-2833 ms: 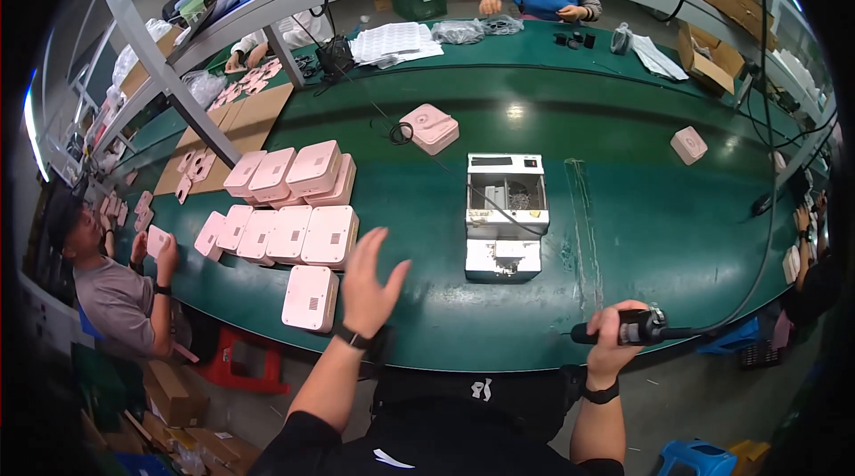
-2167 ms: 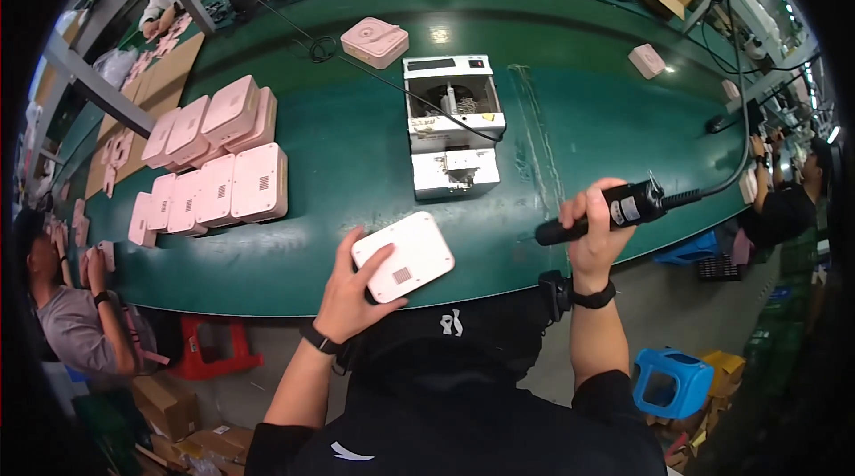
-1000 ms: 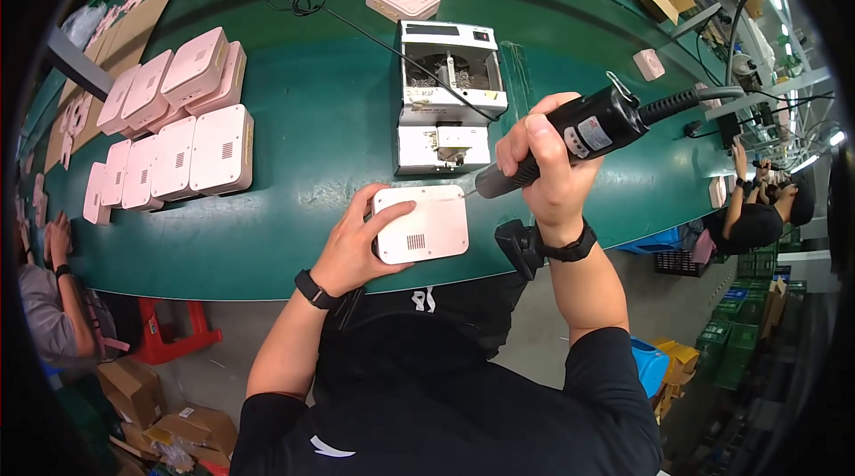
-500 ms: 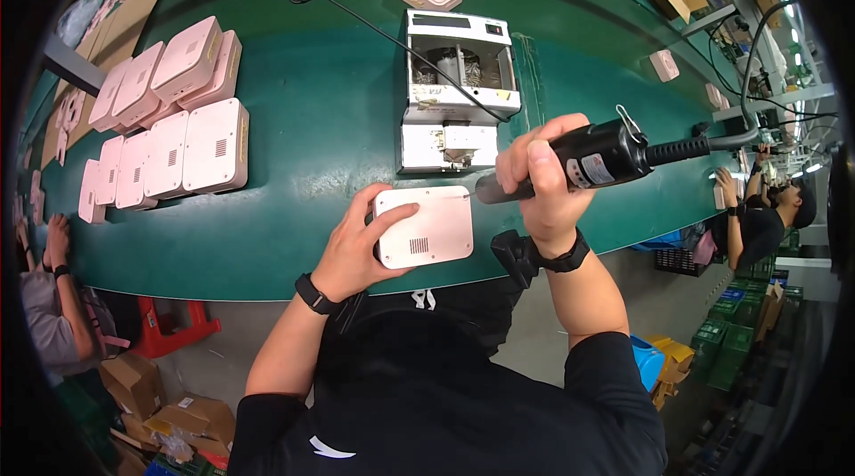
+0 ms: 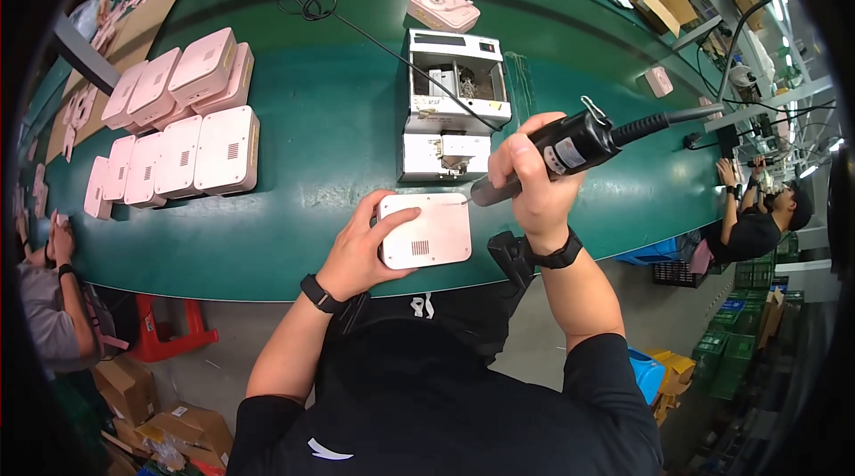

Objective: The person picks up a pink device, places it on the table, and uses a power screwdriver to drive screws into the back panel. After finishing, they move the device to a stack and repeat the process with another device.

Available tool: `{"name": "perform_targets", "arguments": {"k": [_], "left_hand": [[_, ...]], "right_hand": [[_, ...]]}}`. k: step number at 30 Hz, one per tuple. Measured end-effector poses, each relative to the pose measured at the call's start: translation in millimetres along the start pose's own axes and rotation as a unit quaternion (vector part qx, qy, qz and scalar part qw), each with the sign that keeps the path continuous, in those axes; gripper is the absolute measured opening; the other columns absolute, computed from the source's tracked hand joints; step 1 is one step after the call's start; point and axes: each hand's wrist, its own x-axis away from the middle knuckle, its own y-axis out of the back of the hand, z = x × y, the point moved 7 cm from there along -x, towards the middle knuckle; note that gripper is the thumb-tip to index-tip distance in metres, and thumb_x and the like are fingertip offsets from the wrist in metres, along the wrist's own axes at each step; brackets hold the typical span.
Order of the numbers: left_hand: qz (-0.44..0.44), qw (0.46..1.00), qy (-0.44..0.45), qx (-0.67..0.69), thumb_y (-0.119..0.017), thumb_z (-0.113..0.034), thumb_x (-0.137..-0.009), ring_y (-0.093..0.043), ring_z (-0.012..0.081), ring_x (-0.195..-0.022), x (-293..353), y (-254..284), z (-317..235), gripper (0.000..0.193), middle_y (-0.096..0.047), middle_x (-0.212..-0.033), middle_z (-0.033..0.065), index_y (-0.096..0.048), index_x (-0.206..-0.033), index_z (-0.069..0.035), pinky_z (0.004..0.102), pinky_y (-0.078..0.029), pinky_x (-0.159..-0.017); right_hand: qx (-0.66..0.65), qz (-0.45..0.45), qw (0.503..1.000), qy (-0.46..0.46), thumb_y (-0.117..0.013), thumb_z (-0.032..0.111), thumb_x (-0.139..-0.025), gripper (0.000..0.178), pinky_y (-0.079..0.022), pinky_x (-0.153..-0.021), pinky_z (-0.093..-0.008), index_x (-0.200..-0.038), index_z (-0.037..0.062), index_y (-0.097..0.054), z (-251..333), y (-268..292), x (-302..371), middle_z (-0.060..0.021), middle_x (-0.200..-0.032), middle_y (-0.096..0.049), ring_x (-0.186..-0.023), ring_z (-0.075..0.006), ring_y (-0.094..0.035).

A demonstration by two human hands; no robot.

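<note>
A pale pink plastic box (image 5: 436, 228) with a slotted grille and corner holes lies on the green bench in front of me. My left hand (image 5: 358, 243) grips its left side, thumb and fingers spread around the edge. In my right hand (image 5: 537, 180) is a black electric screwdriver (image 5: 583, 145), tilted with its cord running off to the right. Its bit meets the box at the far right corner; whether a screw is under it is too small to tell. Just beyond the box stands a screw feeder (image 5: 454, 115) with an open window.
Several matching pink boxes (image 5: 227, 151) are stacked on the left of the bench (image 5: 312, 138). Another pink unit (image 5: 443, 8) sits behind the feeder, and a black cable (image 5: 378, 33) crosses over it. Co-workers (image 5: 757, 227) are at the right and left edges.
The whole view has shifted slightly. The screwdriver's rear end and cord have swung a little toward the far side, while its bit stays at the same corner. My left hand still holds the box.
</note>
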Motion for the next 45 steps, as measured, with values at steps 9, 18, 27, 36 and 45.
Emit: {"name": "perform_targets", "arguments": {"k": [9, 18, 27, 36, 45], "left_hand": [[0.022, 1.0, 0.001, -0.006, -0.089, -0.02, -0.059, -0.053, 0.0383, -0.12, -10, -7, -5, 0.08, -0.043, -0.137, 0.0151, -0.057, -0.132, -0.023, 0.0449, -0.049, -0.099], [0.001, 1.0, -0.022, -0.023, -0.089, -0.023, -0.06, -0.056, 0.0356, -0.114, -13, -4, -4, 0.076, -0.043, -0.137, 0.0149, -0.059, -0.13, -0.02, 0.0418, -0.05, -0.097], [0.015, 1.0, 0.006, 0.008, -0.088, -0.022, -0.06, -0.052, 0.0385, -0.121, -13, -8, 3, 0.077, -0.044, -0.137, 0.0154, -0.059, -0.13, -0.024, 0.0467, -0.045, -0.102], [0.014, 1.0, 0.006, 0.002, -0.088, -0.022, -0.059, -0.052, 0.0386, -0.121, -16, -7, 3, 0.077, -0.044, -0.137, 0.0157, -0.059, -0.131, -0.024, 0.0468, -0.046, -0.101], [-0.008, 0.999, -0.019, -0.036, -0.09, -0.023, -0.058, -0.055, 0.0367, -0.115, -13, -8, -3, 0.076, -0.045, -0.136, 0.0148, -0.061, -0.128, -0.022, 0.0431, -0.048, -0.098]], "right_hand": [[0.007, 0.01, 0.999, 0.053, -0.056, 0.008, -0.09, 0.011, -0.046, -0.049, -0.0337, -0.094, 0.0, -0.048, 20, -24, -34, -0.0088, -0.063, -0.052, -0.05, -0.0178, -0.05], [-0.012, 0.037, 0.999, 0.007, -0.057, 0.01, -0.091, 0.013, -0.045, -0.049, -0.0333, -0.091, 0.0, -0.048, 14, -32, -27, -0.0092, -0.063, -0.05, -0.049, -0.0172, -0.048], [0.012, 0.056, 0.998, -0.01, -0.057, 0.01, -0.091, 0.016, -0.044, -0.048, -0.0338, -0.099, 0.0008, -0.046, -7, -35, -12, -0.0092, -0.063, -0.049, -0.049, -0.017, -0.048], [-0.054, 0.015, 0.998, -0.017, -0.056, 0.009, -0.091, 0.015, -0.044, -0.048, -0.0338, -0.099, 0.0018, -0.045, -16, -27, -12, -0.0092, -0.063, -0.05, -0.049, -0.0172, -0.046], [-0.022, 0.029, 0.999, -0.001, -0.055, 0.008, -0.091, 0.013, -0.045, -0.049, -0.034, -0.098, 0.0014, -0.046, -3, -27, -8, -0.0092, -0.063, -0.05, -0.05, -0.017, -0.048]]}}
